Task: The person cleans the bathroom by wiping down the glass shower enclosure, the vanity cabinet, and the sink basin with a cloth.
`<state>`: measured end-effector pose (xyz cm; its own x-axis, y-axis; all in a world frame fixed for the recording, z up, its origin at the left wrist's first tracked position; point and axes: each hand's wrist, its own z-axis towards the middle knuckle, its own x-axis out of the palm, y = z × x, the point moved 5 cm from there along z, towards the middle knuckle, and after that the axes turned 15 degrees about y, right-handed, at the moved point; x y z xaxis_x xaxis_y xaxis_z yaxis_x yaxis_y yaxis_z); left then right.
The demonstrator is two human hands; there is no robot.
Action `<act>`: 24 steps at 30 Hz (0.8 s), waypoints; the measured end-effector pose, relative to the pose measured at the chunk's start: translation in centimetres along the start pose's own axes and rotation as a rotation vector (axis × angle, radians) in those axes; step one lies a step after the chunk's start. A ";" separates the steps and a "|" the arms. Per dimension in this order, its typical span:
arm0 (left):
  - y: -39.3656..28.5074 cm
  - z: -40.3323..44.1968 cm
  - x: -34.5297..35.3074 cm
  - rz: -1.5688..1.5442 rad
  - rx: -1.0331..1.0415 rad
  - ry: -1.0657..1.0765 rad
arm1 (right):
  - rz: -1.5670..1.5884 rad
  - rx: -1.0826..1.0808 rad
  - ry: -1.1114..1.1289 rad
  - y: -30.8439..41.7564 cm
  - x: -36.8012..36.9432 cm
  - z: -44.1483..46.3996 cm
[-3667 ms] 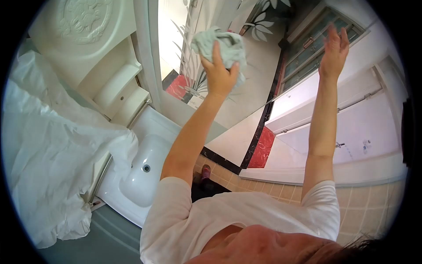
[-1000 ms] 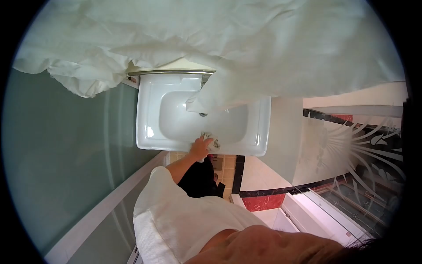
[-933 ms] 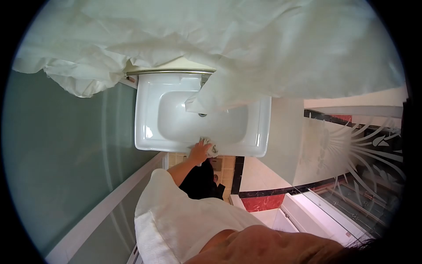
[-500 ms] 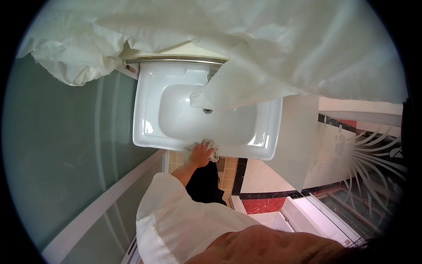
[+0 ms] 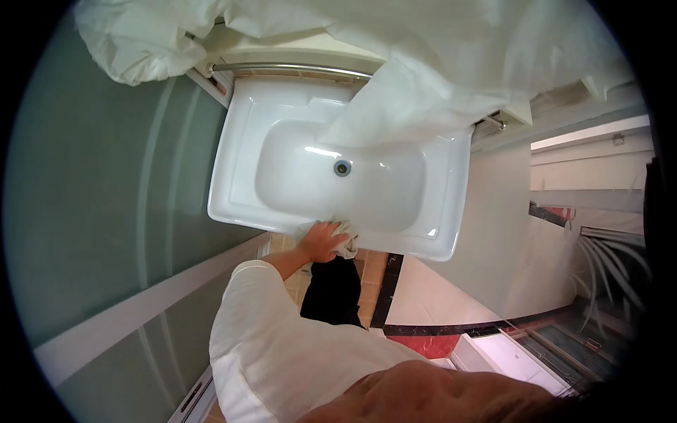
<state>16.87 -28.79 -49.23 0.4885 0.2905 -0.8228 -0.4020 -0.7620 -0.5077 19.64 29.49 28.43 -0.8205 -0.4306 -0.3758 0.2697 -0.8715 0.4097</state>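
Note:
At the front rim of the white sink (image 5: 222,204), my left hand (image 5: 321,242) presses on a crumpled pale cloth (image 5: 347,247), its fingers pointing right and curled over the fabric. Part of the cloth bunches out beyond the fingertips, against the outer front edge of the basin. A round drain (image 5: 343,168) shows in the basin's middle. My right hand does not show. Large white fabric (image 5: 430,84) hangs across the top of the view and hides the back right of the sink.
A metal rail (image 5: 289,67) runs behind the sink. Frosted glass panels (image 5: 92,190) stand on the left. Right of the sink are a pale panel (image 5: 493,211) and a patterned glass surface (image 5: 599,275). Tan floor tiles (image 5: 372,275) show below.
The view has shifted, and the white fabric covers less of the basin, so the drain is fully visible. My left hand stays on the cloth at the front rim.

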 end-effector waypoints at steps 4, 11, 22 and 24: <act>-0.1 -0.3 -0.6 0.059 0.048 -0.193 | 0.103 -0.008 0.081 -3.1 3.3 -4.4; -1.2 -1.3 1.9 0.174 0.023 -0.558 | 0.275 -0.023 0.251 -6.7 9.1 -15.0; -5.2 -7.9 5.3 -0.202 -0.335 -0.627 | 0.404 -0.004 0.345 -7.2 12.8 -21.2; -5.7 -11.8 7.3 -0.317 -0.379 -0.613 | 0.434 -0.017 0.378 -9.0 13.5 -20.4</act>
<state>31.87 -29.16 -49.33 -0.0233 0.7105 -0.7034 0.0306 -0.7027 -0.7108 16.43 26.75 2.72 -0.3967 -0.8009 -0.4486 0.5518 -0.5985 0.5808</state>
